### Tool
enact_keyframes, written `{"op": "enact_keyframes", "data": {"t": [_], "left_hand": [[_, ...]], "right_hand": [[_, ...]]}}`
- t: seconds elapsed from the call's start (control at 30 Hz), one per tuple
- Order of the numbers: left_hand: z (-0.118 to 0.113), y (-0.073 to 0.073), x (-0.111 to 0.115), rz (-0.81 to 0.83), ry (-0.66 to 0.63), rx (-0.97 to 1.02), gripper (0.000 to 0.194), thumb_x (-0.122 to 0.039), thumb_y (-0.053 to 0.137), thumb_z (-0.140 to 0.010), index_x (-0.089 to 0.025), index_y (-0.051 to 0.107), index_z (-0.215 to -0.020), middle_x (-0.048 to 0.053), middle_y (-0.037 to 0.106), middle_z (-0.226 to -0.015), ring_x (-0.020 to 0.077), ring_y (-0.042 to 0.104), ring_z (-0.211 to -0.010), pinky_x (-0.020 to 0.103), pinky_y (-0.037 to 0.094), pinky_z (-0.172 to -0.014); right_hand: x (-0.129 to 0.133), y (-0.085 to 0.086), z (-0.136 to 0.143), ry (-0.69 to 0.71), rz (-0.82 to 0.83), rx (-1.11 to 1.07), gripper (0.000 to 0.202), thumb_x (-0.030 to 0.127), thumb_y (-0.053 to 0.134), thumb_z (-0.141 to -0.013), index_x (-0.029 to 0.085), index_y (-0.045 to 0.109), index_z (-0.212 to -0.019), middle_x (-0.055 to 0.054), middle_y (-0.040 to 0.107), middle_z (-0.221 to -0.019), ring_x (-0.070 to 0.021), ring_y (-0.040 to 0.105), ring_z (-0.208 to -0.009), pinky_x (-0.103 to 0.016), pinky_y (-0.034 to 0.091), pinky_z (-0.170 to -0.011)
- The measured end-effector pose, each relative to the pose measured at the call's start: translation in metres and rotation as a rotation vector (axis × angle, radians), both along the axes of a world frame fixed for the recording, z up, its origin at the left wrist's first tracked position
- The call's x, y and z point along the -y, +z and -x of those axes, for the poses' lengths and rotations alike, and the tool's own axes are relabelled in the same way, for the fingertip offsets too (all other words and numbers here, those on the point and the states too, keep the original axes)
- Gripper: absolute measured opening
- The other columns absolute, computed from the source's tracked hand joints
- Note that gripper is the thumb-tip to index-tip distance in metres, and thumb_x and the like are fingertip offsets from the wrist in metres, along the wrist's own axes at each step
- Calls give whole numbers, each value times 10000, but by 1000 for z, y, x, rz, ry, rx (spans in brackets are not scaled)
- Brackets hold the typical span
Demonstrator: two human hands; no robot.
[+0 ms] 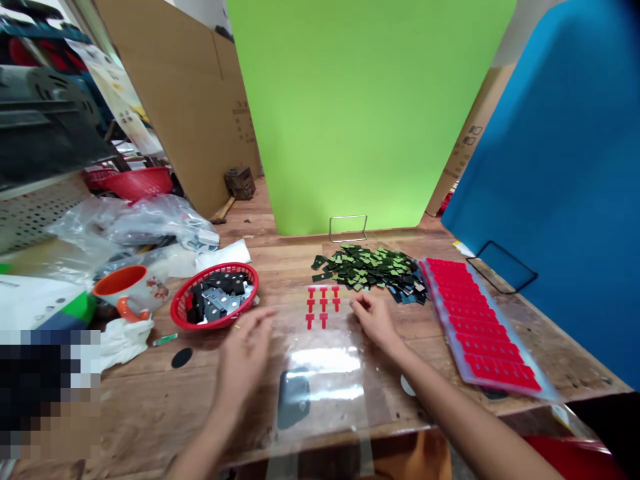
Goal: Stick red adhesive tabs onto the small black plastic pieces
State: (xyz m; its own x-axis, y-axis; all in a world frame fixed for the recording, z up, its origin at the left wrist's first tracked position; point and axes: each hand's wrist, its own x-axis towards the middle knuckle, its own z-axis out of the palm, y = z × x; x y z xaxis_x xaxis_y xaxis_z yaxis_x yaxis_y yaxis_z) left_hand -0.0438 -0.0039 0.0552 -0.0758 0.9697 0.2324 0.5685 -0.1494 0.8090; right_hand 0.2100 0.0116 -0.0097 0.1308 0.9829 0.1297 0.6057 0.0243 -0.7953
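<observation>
A clear plastic sheet (325,387) lies on the wooden table, hanging over its front edge. Several small red T-shaped pieces (323,307) sit in rows at its far end. My right hand (375,323) is at the sheet's right side by these pieces, thumb and fingers pinched together; what is between them is hidden. Left of the sheet, my left hand (249,343) is slightly blurred, its fingers apart and holding nothing visible. Close to it stands a red basket (174,313) of dark and grey flat metal-looking pieces (223,293). A pile of small black and greenish pieces (373,267) lies beyond my right hand.
On the right lies a stack of clear sheets with red pieces (480,327). Green (375,113) and blue (560,187) panels stand behind. An orange-rimmed mug (155,290), crumpled tissue (125,343) and plastic bags (145,223) crowd the left. A black disc (181,358) lies near the basket.
</observation>
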Motion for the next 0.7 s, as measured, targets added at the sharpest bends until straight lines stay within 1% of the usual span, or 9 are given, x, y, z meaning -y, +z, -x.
{"op": "enact_keyframes", "data": {"t": [0.03, 0.07, 0.17, 0.23, 0.3, 0.37, 0.5, 0.57, 0.7], "left_hand": [[-8, -11, 12, 39, -100, -37, 231, -343, 533, -819, -198, 657, -949, 55, 670, -986, 211, 611, -950, 353, 476, -873], [-15, -23, 24, 65, -158, -62, 222, -332, 519, -831, -197, 658, -939, 61, 670, -971, 208, 615, -930, 349, 488, -847], [-27, -53, 46, 30, -229, -127, 193, -298, 517, -840, -200, 660, -924, 75, 664, -977, 217, 602, -961, 369, 487, -858], [-29, -64, 53, -43, -244, -165, 166, -274, 530, -834, -209, 663, -910, 79, 661, -989, 226, 585, -1001, 392, 473, -888], [-28, -68, 56, -103, -252, -193, 147, -253, 537, -832, -215, 663, -897, 78, 662, -981, 229, 578, -1016, 402, 472, -896], [-27, -68, 56, -129, -249, -215, 136, -241, 538, -834, -216, 661, -885, 76, 667, -960, 223, 586, -998, 393, 487, -878], [-25, -68, 54, -166, -231, -252, 127, -225, 543, -834, -213, 655, -892, 70, 672, -931, 211, 604, -957, 356, 519, -829], [-23, -70, 53, -209, -244, -266, 127, -214, 550, -829, -213, 652, -906, 65, 676, -919, 207, 608, -950, 345, 522, -830], [-17, -76, 51, -252, -286, -294, 128, -196, 577, -808, -215, 647, -914, 62, 679, -925, 202, 610, -955, 314, 519, -839]], "right_hand": [[-13, -1, -2, -2, -16, 50, 194, 209, 436, -833, 145, 605, -764, -45, 621, -761, -157, 556, -729, -238, 420, -668], [-26, -2, -3, 1, -30, 96, 190, 195, 440, -830, 145, 617, -783, -62, 627, -810, -172, 552, -784, -257, 418, -715], [-61, -2, 2, 77, -60, 219, 187, 175, 466, -825, 158, 653, -823, -90, 630, -922, -214, 507, -936, -304, 386, -831], [-81, -2, 9, 164, -72, 298, 176, 170, 494, -818, 168, 666, -857, -91, 628, -992, -230, 475, -1012, -322, 362, -886], [-98, -3, 18, 247, -80, 365, 177, 168, 524, -808, 176, 666, -913, -87, 610, -1083, -242, 433, -1101, -343, 327, -942], [-114, -6, 27, 313, -85, 422, 209, 189, 549, -806, 182, 652, -987, -87, 569, -1185, -255, 369, -1193, -375, 279, -994], [-141, -15, 40, 412, -86, 500, 342, 279, 559, -827, 187, 573, -1156, -98, 481, -1311, -276, 275, -1283, -436, 216, -1032], [-153, -17, 45, 475, -79, 522, 346, 288, 557, -831, 199, 562, -1166, -92, 515, -1276, -271, 323, -1259, -425, 246, -1015], [-171, -15, 45, 611, -55, 539, 231, 226, 529, -836, 194, 622, -1045, -78, 624, -1098, -220, 513, -1065, -322, 353, -916]]}}
